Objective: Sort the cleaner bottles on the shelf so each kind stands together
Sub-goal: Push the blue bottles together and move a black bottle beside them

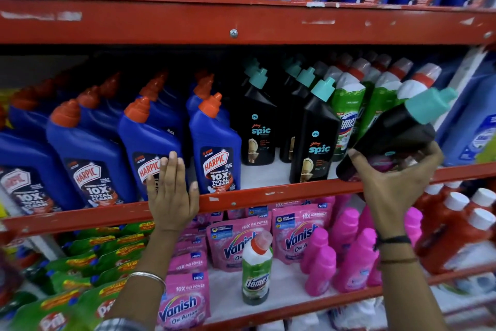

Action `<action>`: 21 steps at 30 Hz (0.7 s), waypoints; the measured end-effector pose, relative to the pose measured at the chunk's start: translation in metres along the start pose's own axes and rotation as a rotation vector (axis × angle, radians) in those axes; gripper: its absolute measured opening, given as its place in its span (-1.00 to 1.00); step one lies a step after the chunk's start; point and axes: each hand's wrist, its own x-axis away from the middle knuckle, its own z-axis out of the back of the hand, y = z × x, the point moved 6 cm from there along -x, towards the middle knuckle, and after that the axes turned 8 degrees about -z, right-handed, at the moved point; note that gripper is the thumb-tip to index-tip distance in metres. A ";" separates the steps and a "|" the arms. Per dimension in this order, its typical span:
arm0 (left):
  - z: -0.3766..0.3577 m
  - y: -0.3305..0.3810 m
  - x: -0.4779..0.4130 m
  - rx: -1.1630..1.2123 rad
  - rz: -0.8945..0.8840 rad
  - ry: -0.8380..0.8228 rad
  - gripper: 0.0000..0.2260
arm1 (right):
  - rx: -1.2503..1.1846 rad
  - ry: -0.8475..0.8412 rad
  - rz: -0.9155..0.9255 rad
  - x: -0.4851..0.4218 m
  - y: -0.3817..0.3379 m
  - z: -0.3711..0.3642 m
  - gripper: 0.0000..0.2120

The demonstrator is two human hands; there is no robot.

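On the middle shelf (281, 192) blue Harpic bottles (214, 148) with orange caps fill the left. Black Spic bottles (316, 140) with teal caps stand in the centre, and green Domex bottles (349, 116) with red caps on the right. My right hand (389, 183) grips a black Spic bottle (397, 132), tilted with its teal cap up and to the right, in front of the Domex row. My left hand (171, 191) lies flat, fingers apart, against a Harpic bottle (150, 143) at the shelf's front edge. One lone Domex bottle (256, 269) stands on the lower shelf among pink pouches.
The upper shelf (241, 22) holds more blue Harpic bottles. On the lower shelf are pink Vanish pouches (185, 301), pink bottles (349, 255), red bottles with white caps (456, 226) and green pouches (80, 263). Pale blue bottles (475, 126) stand at the far right.
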 end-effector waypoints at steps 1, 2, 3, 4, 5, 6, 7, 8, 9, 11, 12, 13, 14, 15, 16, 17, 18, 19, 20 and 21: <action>0.000 0.001 0.000 0.002 -0.003 0.001 -0.43 | -0.003 -0.002 0.007 0.005 -0.008 0.003 -0.15; 0.000 0.000 0.000 0.003 -0.004 -0.001 -0.43 | -0.013 -0.018 0.008 0.011 -0.016 0.002 -0.15; 0.000 0.000 -0.001 0.004 -0.004 -0.005 -0.43 | -0.023 -0.045 0.006 0.017 -0.025 0.000 -0.16; 0.000 0.001 -0.001 0.007 -0.002 -0.008 -0.43 | -0.033 -0.080 0.001 0.023 -0.032 -0.005 -0.16; 0.000 0.001 -0.001 0.009 0.000 -0.009 -0.43 | -0.044 -0.121 -0.001 0.029 -0.040 -0.012 -0.16; 0.001 0.000 -0.002 0.011 0.002 -0.009 -0.43 | -0.050 -0.162 -0.003 0.036 -0.046 -0.022 -0.16; 0.001 0.000 -0.002 0.013 0.003 -0.010 -0.43 | -0.045 -0.196 -0.005 0.043 -0.051 -0.032 -0.16; 0.001 0.001 -0.002 0.014 0.002 -0.012 -0.43 | -0.031 -0.222 -0.008 0.050 -0.055 -0.042 -0.16; 0.002 0.001 -0.003 0.012 -0.002 -0.013 -0.43 | -0.018 -0.246 -0.010 0.057 -0.058 -0.053 -0.16; 0.002 0.001 -0.003 0.009 -0.006 -0.017 -0.44 | 0.002 -0.285 -0.021 0.072 -0.062 -0.074 -0.14; 0.002 0.002 -0.003 0.009 -0.007 -0.019 -0.44 | 0.014 -0.295 -0.025 0.078 -0.062 -0.082 -0.12; 0.002 0.001 -0.003 0.004 -0.009 -0.021 -0.43 | 0.031 -0.301 -0.028 0.084 -0.062 -0.091 -0.12; 0.002 0.002 -0.003 -0.003 -0.012 -0.024 -0.42 | 0.053 -0.304 -0.032 0.089 -0.061 -0.098 -0.12; 0.003 0.002 -0.003 -0.006 -0.015 -0.026 -0.41 | 0.075 -0.307 -0.038 0.093 -0.058 -0.104 -0.12; 0.002 0.002 -0.003 -0.008 -0.018 -0.026 -0.41 | 0.095 -0.308 -0.044 0.096 -0.056 -0.109 -0.12; 0.002 0.002 -0.002 -0.007 -0.021 -0.025 -0.41 | 0.115 -0.311 -0.049 0.098 -0.053 -0.113 -0.12; 0.002 0.003 -0.002 -0.005 -0.022 -0.023 -0.42 | 0.132 -0.315 -0.052 0.100 -0.050 -0.117 -0.11; 0.002 0.003 -0.002 -0.003 -0.022 -0.022 -0.43 | 0.145 -0.321 -0.056 0.101 -0.047 -0.120 -0.10; 0.002 0.002 -0.001 -0.001 -0.021 -0.022 -0.44 | 0.156 -0.329 -0.058 0.102 -0.043 -0.123 -0.10; 0.001 0.002 -0.001 0.001 -0.022 -0.021 -0.45 | 0.168 -0.338 -0.061 0.104 -0.040 -0.126 -0.09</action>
